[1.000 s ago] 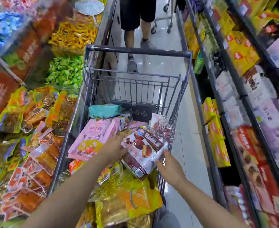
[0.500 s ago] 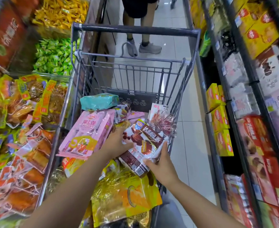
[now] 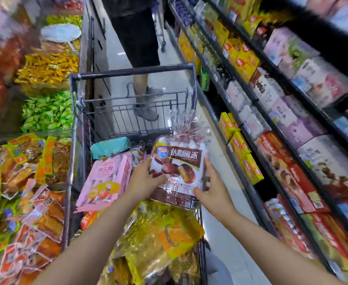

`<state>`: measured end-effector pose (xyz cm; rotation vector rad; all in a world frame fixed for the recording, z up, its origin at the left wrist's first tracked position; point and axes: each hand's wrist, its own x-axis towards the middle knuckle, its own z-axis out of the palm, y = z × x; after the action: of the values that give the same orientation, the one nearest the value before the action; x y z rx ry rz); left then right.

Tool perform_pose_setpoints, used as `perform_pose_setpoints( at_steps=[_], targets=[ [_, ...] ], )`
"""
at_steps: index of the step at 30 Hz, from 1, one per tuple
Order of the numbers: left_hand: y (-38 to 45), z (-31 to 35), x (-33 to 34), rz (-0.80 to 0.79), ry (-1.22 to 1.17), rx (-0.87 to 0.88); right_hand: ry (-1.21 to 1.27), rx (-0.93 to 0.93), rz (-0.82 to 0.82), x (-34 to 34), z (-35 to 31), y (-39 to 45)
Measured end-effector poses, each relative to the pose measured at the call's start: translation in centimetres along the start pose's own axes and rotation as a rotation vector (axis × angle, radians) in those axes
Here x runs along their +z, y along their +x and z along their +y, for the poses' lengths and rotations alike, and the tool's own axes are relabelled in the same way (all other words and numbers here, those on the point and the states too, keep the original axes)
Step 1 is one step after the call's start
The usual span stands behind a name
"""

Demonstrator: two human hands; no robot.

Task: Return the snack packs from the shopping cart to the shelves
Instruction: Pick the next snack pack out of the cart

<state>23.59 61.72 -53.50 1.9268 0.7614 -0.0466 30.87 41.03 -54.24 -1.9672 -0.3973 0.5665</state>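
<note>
A brown chocolate-pie pack [image 3: 179, 161] with a tied clear top is raised above the right side of the grey shopping cart [image 3: 132, 72]. My left hand [image 3: 146, 178] grips its left edge, thumb on the front. My right hand [image 3: 211, 191] holds its right edge from the side. Still in the cart lie a pink snack pack [image 3: 105, 182], a teal pack [image 3: 109, 147] and a yellow-gold pack [image 3: 165, 239]. The shelves [image 3: 257, 103] on the right carry boxed snacks.
Open bins of loose wrapped snacks [image 3: 43, 112] line the left side. A person in dark shorts [image 3: 136, 38] stands in the aisle just beyond the cart. Another cart's wheel shows behind them. Pale floor runs between cart and shelves.
Both hands have lifted the chocolate-pie pack up out of the cart and turned it upright. My view has tilted up and toward the right shelves.
</note>
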Motion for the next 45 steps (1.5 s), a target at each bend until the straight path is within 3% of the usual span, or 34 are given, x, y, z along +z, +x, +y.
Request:
perform_pose_setpoints(
  at_steps=[7,18,28,34,45],
  targets=[
    [-5.0,7.1,1.7,-0.084,-0.031,0.229,-0.018,-0.123,0.299,-5.3,-3.7,-8.4],
    [-16.4,20.5,11.3,-0.359,-0.064,0.666,-0.163,-0.147,0.824,-16.9,-6.4,-26.3],
    [-31.5,26.1,23.7,-0.694,-0.127,0.859,-0.193,0.007,1.207,-24.0,-4.1,-45.8],
    [-42.1,25.5,30.6,-0.788,-0.097,0.892,-0.221,0.180,1.292,-26.5,-0.5,-57.3],
    [-57.1,24.4,40.4,-0.964,-0.022,0.913,-0.147,0.284,1.415,-30.1,6.8,-72.9]
  ],
)
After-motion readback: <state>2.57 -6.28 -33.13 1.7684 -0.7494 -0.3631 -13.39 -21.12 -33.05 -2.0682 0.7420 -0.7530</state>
